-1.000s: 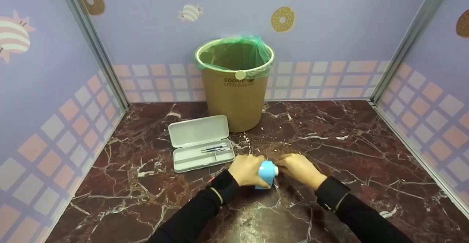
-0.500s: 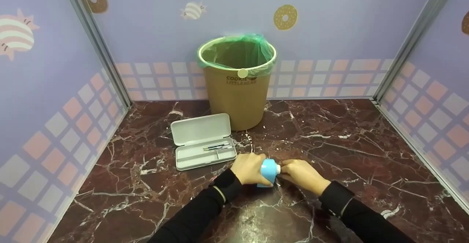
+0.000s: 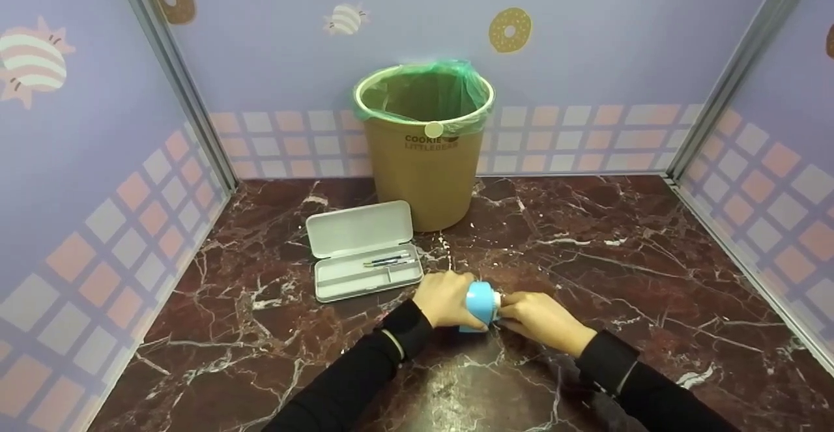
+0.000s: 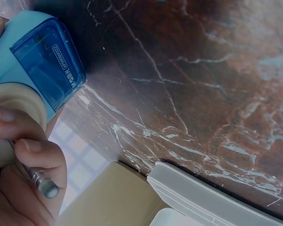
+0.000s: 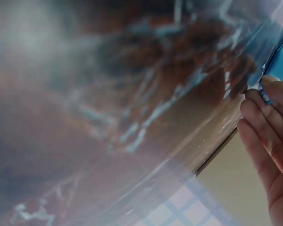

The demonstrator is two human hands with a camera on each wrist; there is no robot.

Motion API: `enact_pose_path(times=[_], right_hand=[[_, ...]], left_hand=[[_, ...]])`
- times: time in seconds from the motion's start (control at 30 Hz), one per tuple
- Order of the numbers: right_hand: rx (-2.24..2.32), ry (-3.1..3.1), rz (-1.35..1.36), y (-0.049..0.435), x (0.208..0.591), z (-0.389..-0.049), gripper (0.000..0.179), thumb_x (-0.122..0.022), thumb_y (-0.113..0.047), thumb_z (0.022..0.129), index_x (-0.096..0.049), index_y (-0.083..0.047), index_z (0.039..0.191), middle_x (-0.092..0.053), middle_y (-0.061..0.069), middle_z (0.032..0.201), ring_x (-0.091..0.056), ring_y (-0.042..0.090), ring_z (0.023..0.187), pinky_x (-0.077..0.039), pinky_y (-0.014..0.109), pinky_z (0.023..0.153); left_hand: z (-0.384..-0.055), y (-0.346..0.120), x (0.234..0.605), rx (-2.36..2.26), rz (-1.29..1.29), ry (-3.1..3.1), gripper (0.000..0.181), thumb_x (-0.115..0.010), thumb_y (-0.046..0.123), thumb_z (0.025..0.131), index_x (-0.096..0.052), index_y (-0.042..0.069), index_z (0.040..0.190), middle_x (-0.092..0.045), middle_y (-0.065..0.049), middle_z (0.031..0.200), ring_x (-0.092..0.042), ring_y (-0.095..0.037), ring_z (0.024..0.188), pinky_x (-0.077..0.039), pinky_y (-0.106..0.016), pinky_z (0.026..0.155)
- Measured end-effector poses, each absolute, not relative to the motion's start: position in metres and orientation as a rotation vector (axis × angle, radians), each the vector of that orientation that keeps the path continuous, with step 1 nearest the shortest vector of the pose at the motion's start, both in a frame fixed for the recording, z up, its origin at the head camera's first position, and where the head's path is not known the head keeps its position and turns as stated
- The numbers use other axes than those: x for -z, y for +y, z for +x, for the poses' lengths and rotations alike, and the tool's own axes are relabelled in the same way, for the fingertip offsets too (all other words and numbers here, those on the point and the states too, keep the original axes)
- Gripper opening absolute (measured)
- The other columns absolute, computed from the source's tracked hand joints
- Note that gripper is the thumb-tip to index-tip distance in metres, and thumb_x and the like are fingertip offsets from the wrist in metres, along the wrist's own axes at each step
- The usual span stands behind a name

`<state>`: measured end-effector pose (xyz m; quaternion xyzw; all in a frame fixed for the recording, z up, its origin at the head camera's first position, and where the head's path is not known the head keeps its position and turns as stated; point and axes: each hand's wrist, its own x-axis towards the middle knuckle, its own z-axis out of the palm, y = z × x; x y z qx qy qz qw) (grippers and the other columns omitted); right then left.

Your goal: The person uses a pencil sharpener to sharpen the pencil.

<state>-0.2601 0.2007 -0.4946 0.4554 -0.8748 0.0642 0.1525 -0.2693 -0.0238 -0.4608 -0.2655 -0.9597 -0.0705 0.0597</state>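
The worktop (image 3: 215,347), dark red marble with pale veins, carries everything. At its back stands a tan bin (image 3: 423,174) with a green liner (image 3: 466,90) folded over the rim. In front of the bin, a little to the person's left, lies an open pencil case (image 3: 359,230), hinged lid to the back, with some pens or pencils (image 3: 386,260) inside. Nearer the person are both hands: the left hand (image 3: 446,298) is wrapped round a blue sharpener, and the right hand (image 3: 541,318) pinches a pencil between thumb and fingers. The sharpener (image 3: 479,302) sits between the hands, its pale ring (image 4: 26,94) facing the right hand; whether its base touches the worktop I cannot tell. The pencil (image 4: 37,179) runs lengthwise from that ring back through the pinch, its eraser (image 4: 48,189) pointing away from the sharpener; its front end is hidden. Compared with a second ago, the right hand sits a little lower and closer to the person, while the left hand and sharpener have hardly changed place.
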Motion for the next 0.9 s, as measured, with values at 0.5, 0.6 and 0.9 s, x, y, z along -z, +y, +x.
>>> enact_pose_path(times=[0.5,0.6,0.9], right_hand=[[-0.220,-2.456,1.362,0.201,0.480,-0.241,0.010,-0.082,-0.015,0.084,-0.076,-0.013,0.092,-0.064,-0.002,0.082,-0.060,0.008,0.068,-0.051,0.023,0.060],[-0.221,-2.411,1.364,0.201,0.476,-0.239,0.013,-0.083,-0.016,0.083,-0.076,-0.014,0.093,-0.064,-0.002,0.082,-0.059,0.007,0.067,-0.049,0.022,0.058],[-0.210,-2.338,1.374,0.208,0.470,-0.232,0.017,-0.085,-0.015,0.080,-0.076,-0.012,0.094,-0.064,-0.003,0.081,-0.057,0.007,0.067,-0.047,0.021,0.057]], left_hand=[[-0.269,-0.027,0.459,0.185,-0.774,-2.874,0.063,-0.089,0.062,0.059,-0.069,0.016,0.097,-0.075,-0.001,0.086,-0.072,-0.018,0.076,-0.057,-0.035,0.062],[-0.270,-0.028,0.457,0.178,-0.770,-2.880,0.063,-0.089,0.061,0.059,-0.069,0.016,0.097,-0.075,0.000,0.086,-0.072,-0.018,0.077,-0.056,-0.035,0.062],[-0.270,-0.022,0.456,0.139,-0.795,-2.913,0.067,-0.090,0.063,0.058,-0.069,0.016,0.102,-0.076,-0.001,0.091,-0.073,-0.019,0.080,-0.057,-0.034,0.064]])
